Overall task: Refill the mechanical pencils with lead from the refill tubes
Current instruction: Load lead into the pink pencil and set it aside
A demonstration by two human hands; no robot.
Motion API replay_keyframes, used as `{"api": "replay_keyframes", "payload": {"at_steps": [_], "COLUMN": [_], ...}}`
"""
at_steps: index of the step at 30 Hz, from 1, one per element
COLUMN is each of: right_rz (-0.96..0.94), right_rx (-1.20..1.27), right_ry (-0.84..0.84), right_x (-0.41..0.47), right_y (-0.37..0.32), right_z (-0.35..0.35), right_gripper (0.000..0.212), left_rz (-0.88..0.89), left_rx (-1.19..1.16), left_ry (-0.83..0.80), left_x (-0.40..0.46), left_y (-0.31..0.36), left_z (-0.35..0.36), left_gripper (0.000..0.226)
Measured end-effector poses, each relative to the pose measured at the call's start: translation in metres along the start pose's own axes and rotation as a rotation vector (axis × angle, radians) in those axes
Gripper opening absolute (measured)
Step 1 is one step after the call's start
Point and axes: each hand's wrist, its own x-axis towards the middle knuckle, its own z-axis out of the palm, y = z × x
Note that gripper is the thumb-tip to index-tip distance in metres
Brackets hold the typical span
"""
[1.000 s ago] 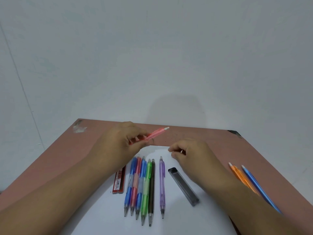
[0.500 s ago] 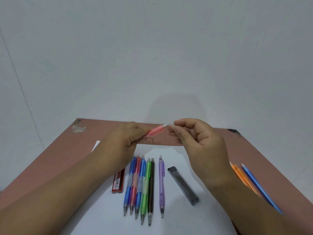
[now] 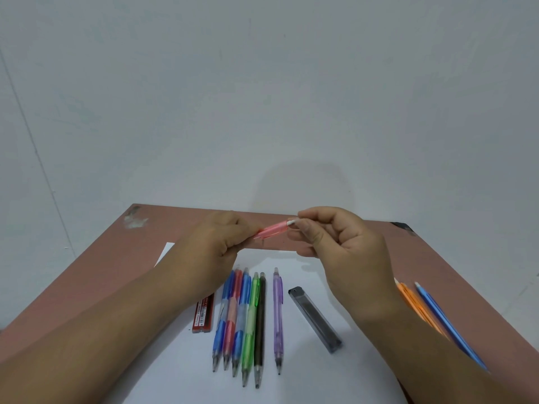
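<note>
Wall (image 3: 262, 97): plain grey-white, I see it behind everything.
Table (image 3: 87, 275): reddish-brown top, chipped far left corner.
Paper (image 3: 306, 374): white sheet on table, under the pencils.
Left hand (image 3: 215, 243): my fingers curled round pink pencil (image 3: 269, 231), held above table, white end pointing right.
Right hand (image 3: 344, 246): thumb and forefinger pinching pencil's white end.
Pencil row (image 3: 248, 319): six side by side on paper, tips toward me.
Side pencils (image 3: 423, 304): orange and blue, right of paper, partly behind my forearm.
Grey tube (image 3: 315, 319): beside purple pencil.
Red tube (image 3: 203, 314): left of row; label unreadable.
</note>
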Motion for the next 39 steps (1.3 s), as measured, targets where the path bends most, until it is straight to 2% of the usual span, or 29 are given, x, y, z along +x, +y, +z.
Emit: {"api": "replay_keyframes", "payload": {"at_steps": [9, 16, 21, 26, 29, 32, 35, 39], "right_rz": [-0.008, 0.015, 0.224, 0.397, 0.436, 0.463, 0.441, 0.405], "right_rx": [-0.024, -0.033, 0.265, 0.672, 0.893, 1.095, 1.174, 1.239], "right_ry": [-0.006, -0.015, -0.059, 0.07, 0.147, 0.154, 0.111, 0.069], "right_x": [0.0, 0.0, 0.002, 0.009, 0.015, 0.021, 0.024, 0.025], "right_y": [-0.001, -0.001, -0.002, -0.003, -0.002, 0.0, 0.002, 0.003], "right_z": [0.0, 0.0, 0.005, 0.002, -0.005, -0.014, -0.022, -0.028], "right_gripper": [0.015, 0.012, 0.027, 0.016, 0.019, 0.021, 0.029, 0.038], "left_rz": [0.039, 0.034, 0.018, -0.278, -0.431, -0.487, -0.484, -0.432], "left_rx": [0.023, -0.003, -0.143, -0.44, -0.685, -0.861, -0.91, -0.925], "left_ry": [0.011, -0.003, 0.041, -0.025, -0.041, -0.098, -0.188, -0.28], "left_x": [0.0, 0.001, 0.006, 0.005, 0.006, 0.005, 0.003, 0.0], "left_y": [-0.001, 0.006, 0.033, 0.052, 0.058, 0.06, 0.057, 0.051], "left_z": [0.0, 0.001, -0.003, -0.006, -0.008, -0.01, -0.009, -0.003], "left_gripper": [0.043, 0.056, 0.044, 0.025, 0.029, 0.038, 0.04, 0.054]}}
